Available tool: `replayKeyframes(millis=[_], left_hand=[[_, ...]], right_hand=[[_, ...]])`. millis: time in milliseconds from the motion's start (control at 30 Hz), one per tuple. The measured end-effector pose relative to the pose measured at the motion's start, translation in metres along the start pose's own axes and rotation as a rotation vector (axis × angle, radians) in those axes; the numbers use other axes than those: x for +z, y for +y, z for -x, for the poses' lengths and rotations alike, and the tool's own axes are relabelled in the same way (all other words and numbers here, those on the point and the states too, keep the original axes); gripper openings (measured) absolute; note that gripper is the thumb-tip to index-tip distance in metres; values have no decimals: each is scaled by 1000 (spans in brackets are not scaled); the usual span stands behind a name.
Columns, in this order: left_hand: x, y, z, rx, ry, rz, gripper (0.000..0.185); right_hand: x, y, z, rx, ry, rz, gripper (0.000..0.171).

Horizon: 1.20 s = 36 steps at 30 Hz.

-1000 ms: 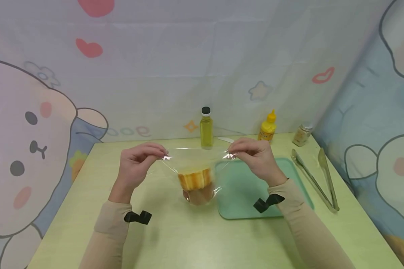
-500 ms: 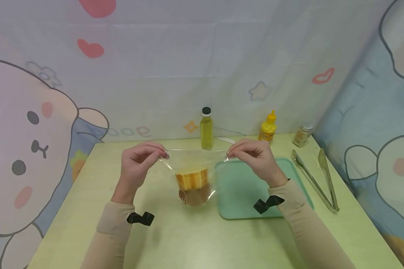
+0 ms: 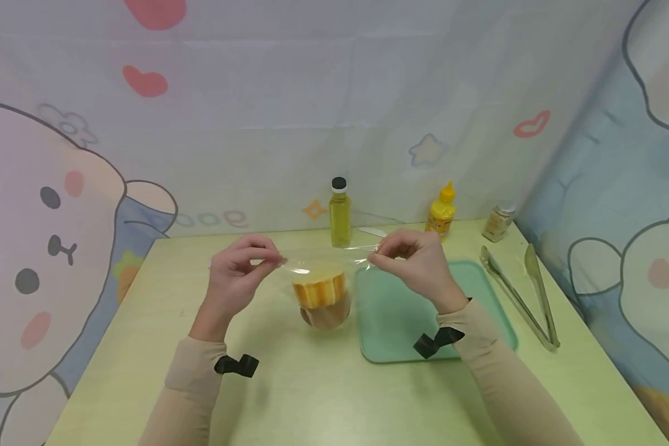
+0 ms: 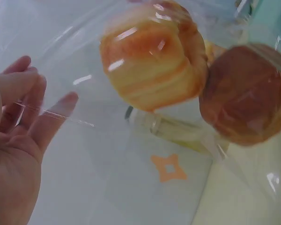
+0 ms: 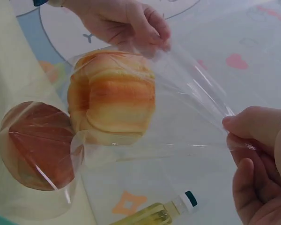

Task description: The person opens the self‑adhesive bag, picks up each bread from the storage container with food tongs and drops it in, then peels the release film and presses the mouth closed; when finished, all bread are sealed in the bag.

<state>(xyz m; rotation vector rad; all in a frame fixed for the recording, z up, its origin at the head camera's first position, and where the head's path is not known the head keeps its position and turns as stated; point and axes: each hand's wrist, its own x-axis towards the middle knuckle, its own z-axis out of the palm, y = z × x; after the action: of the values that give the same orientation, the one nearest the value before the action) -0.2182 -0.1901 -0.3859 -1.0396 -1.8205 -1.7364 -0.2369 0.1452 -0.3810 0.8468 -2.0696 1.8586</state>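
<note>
nearest the camera, two beige sleeves with black wrist straps reach over the pale green table (image 3: 323, 396). the left hand (image 3: 235, 279) has its thumb and fingertips curled together, pinching the left top corner of a clear, crinkly plastic bag (image 3: 323, 272); the right hand (image 3: 415, 263) pinches the right top corner the same way, fingers closed tight on the film. the bag's top edge is stretched between the two hands and the bag hangs down from it, just left of a mint green rectangular tray (image 3: 401, 316). whether its bottom touches the table cannot be told.

inside the bag sits a golden, ridged bread roll (image 3: 319, 290), and under it a round, dark brown bun (image 3: 326, 314), the two touching. the right wrist view shows the ridged roll (image 5: 111, 93) above and beside the brown bun (image 5: 35, 143), with film wrapped over both.

farther right, metal tongs (image 3: 526, 291) lie on the table. along the far edge stand a tall oil bottle with a black cap (image 3: 339, 214), a yellow squeeze bottle (image 3: 441, 212) and a small spice jar (image 3: 497, 222).
</note>
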Motion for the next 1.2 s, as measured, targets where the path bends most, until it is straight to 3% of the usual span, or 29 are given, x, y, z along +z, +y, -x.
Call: replayKeyframes(millis=[167, 300, 400, 500, 633, 767, 833, 1200], left_hand=[[8, -7, 9, -82, -64, -53, 22], [17, -9, 13, -178, -35, -24, 25], [21, -9, 15, -244, -23, 2, 26], [24, -10, 16, -294, -34, 47, 27], [29, -15, 17, -243, -63, 32, 26], [33, -16, 17, -120, -98, -38, 24], [34, -16, 18, -78, -111, -56, 23], [23, -3, 19, -123, -93, -67, 26]], right_hand=[[2, 2, 1, 135, -12, 20, 10], [2, 3, -2, 188, -72, 151, 10], [5, -1, -5, 123, -162, 293, 9], [15, -6, -11, -38, -254, 395, 11], [35, -13, -20, -266, -400, 418, 10], [54, -18, -29, -367, -580, 412, 14], [60, -18, -33, -370, -633, 411, 16], [52, -15, -35, -219, -665, 386, 16]])
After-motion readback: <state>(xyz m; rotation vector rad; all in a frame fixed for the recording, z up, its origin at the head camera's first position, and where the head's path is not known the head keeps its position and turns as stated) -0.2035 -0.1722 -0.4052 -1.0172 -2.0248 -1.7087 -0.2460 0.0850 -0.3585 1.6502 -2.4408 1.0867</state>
